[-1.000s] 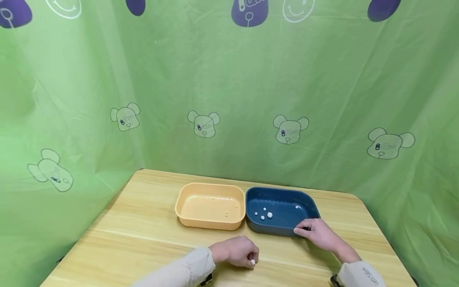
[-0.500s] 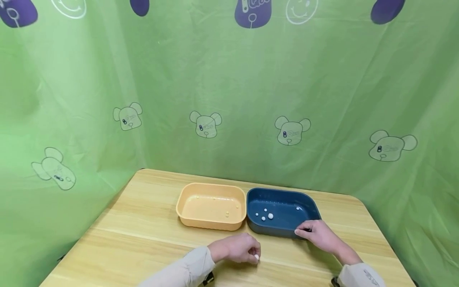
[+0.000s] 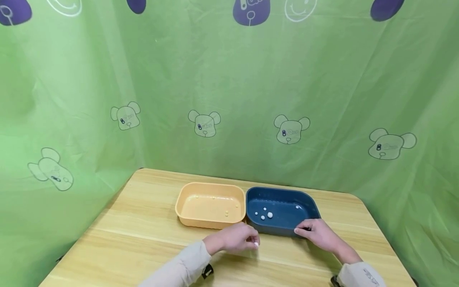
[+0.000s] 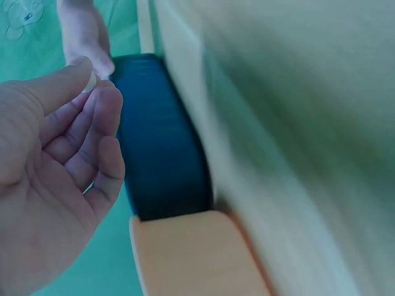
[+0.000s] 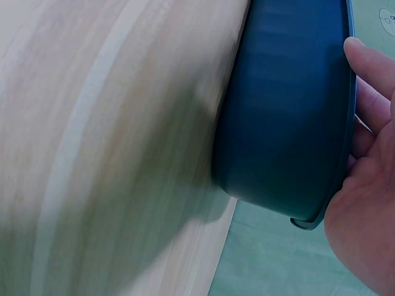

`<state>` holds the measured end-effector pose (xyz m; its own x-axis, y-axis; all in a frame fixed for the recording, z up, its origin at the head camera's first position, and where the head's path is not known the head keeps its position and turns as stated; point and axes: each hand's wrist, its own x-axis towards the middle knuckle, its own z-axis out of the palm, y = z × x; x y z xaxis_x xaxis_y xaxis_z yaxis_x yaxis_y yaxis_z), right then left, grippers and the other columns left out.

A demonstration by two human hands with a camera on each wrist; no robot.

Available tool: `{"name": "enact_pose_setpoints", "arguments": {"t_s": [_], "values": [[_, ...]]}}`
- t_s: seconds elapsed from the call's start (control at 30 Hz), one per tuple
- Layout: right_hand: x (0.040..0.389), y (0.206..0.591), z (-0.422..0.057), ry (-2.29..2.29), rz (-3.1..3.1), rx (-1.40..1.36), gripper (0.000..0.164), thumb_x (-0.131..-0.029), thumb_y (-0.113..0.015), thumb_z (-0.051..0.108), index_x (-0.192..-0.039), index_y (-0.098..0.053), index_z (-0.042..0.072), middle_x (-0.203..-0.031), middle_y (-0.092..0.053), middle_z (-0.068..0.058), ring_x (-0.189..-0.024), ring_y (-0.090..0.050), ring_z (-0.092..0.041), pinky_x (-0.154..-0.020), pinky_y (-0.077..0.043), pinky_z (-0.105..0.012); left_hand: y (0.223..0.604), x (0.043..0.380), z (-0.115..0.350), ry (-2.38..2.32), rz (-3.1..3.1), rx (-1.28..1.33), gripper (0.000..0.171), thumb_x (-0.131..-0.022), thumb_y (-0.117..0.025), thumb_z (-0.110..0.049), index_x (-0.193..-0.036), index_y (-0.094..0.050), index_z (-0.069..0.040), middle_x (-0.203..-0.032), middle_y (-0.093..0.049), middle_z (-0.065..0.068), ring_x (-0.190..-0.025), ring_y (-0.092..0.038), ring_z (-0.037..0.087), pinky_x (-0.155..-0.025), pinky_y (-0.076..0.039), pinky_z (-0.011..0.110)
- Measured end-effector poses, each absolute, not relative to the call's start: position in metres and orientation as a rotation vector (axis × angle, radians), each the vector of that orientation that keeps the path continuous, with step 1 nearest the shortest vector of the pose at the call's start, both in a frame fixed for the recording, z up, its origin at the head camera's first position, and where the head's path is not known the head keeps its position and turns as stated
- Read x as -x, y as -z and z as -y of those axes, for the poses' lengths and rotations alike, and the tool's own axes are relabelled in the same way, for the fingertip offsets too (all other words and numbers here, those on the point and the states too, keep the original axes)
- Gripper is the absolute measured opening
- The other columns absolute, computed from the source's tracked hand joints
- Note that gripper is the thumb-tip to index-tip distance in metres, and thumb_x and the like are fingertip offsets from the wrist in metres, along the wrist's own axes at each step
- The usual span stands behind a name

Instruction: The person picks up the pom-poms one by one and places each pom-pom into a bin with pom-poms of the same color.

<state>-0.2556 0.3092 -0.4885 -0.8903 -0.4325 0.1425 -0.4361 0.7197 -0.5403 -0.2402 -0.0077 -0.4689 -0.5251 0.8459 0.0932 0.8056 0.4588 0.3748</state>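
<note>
In the head view my left hand (image 3: 234, 238) is raised a little in front of the two bins, pinching a small white ball (image 3: 256, 244) between thumb and fingertips. The left wrist view shows the ball (image 4: 91, 83) at the tip of the thumb. My right hand (image 3: 318, 234) holds the near right rim of a dark blue bin (image 3: 269, 229); in the right wrist view its thumb lies at the rim, the other fingers partly hidden behind it. Inside the blue bin lie several white balls (image 3: 270, 215), one bigger than the others.
An orange-yellow bin (image 3: 204, 224) stands against the blue bin's left side, with several tiny yellowish balls (image 3: 226, 214) inside. Both are on a wooden table (image 3: 143, 239). A green curtain (image 3: 244, 159) with bear prints hangs behind the table and along its sides.
My left hand has lifted the white ball from the front of the table and moved up toward the bins. The right hand stays at the blue bin's rim.
</note>
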Motion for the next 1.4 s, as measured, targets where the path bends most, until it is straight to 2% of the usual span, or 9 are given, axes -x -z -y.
{"name": "enact_pose_setpoints", "arguments": {"t_s": [0.27,0.5,0.73,1.03,1.4], "values": [[0.255,0.487,-0.309,-0.921,2.898,-0.739,0.015,-0.089,-0.065,0.031,-0.088,-0.073,0.019,-0.084,-0.066,0.011,-0.079,-0.06,-0.005,-0.067,-0.05,-0.027,0.448,0.249,0.017,-0.741,-2.623,-1.336,0.005,-0.091,-0.064,-0.018,-0.087,-0.065,-0.015,-0.079,-0.057,-0.014,-0.071,-0.05,-0.004,-0.067,-0.042,0.009],[0.255,0.488,-0.309,-0.917,2.899,-0.732,0.015,-0.089,-0.065,0.031,-0.088,-0.073,0.019,-0.084,-0.066,0.011,-0.079,-0.061,-0.005,-0.067,-0.05,-0.027,0.438,0.257,0.02,-0.801,-2.701,-1.318,0.006,-0.091,-0.064,-0.019,-0.086,-0.065,-0.016,-0.08,-0.057,-0.014,-0.072,-0.05,-0.002,-0.068,-0.042,0.011],[0.254,0.488,-0.308,-0.918,2.91,-0.733,0.016,-0.089,-0.065,0.033,-0.088,-0.073,0.019,-0.084,-0.066,0.011,-0.079,-0.061,-0.007,-0.068,-0.05,-0.027,0.43,0.265,0.019,-0.849,-2.754,-1.338,0.008,-0.091,-0.064,-0.019,-0.091,-0.069,-0.014,-0.086,-0.063,-0.012,-0.078,-0.053,-0.002,-0.074,-0.042,0.012],[0.254,0.489,-0.308,-0.901,2.901,-0.728,0.015,-0.089,-0.065,0.032,-0.087,-0.073,0.02,-0.084,-0.066,0.012,-0.08,-0.061,-0.006,-0.069,-0.05,-0.027,0.425,0.271,0.013,-0.957,-2.751,-1.256,0.008,-0.091,-0.063,-0.016,-0.093,-0.069,-0.012,-0.081,-0.062,-0.013,-0.076,-0.054,-0.002,-0.071,-0.044,0.012],[0.254,0.488,-0.308,-0.934,2.907,-0.717,0.015,-0.089,-0.065,0.033,-0.087,-0.073,0.02,-0.084,-0.066,0.011,-0.079,-0.061,-0.007,-0.068,-0.05,-0.027,0.424,0.28,-0.003,-0.939,-2.746,-1.309,0.012,-0.092,-0.062,-0.019,-0.097,-0.072,-0.014,-0.09,-0.067,-0.011,-0.078,-0.054,-0.001,-0.069,-0.043,0.012]]}}
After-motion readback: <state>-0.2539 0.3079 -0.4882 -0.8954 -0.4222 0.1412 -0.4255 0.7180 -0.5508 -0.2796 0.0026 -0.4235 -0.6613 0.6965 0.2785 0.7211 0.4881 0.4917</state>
